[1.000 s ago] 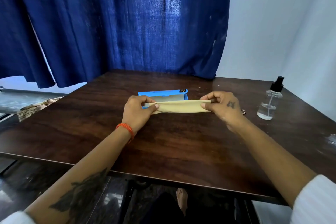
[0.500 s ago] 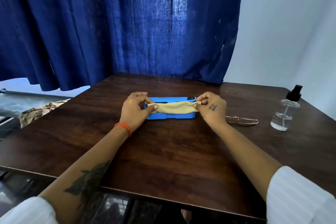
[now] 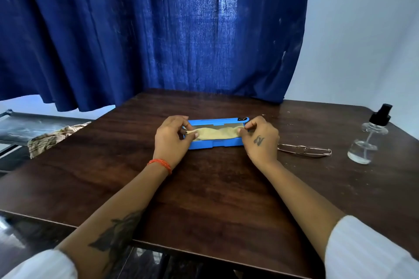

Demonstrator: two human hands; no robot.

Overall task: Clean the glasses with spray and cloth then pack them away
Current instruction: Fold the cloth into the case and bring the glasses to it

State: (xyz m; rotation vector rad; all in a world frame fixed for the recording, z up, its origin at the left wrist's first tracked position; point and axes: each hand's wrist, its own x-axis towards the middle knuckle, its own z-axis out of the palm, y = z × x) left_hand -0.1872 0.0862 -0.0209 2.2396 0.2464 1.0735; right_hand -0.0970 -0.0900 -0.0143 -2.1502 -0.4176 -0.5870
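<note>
On the dark table, the left hand and right hand each pinched an end of the yellow cloth over the open blue case; the glasses lay at three o'clock of it, the spray bottle farther.

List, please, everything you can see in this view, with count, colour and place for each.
case: one, blue, open on the table centre
cloth: one, pale yellow, folded long, lying in the case, pinched at both ends
glasses: one pair, thin metal frame, folded on the table right of the case
bottle: one, clear with black spray top, near the table's right edge
table: one, dark brown wood
curtain: one, dark blue, behind the table
rag: one, beige patterned, off the table's left edge
left hand: one, orange thread at the wrist, holds the cloth's left end
right hand: one, holds the cloth's right end
</note>
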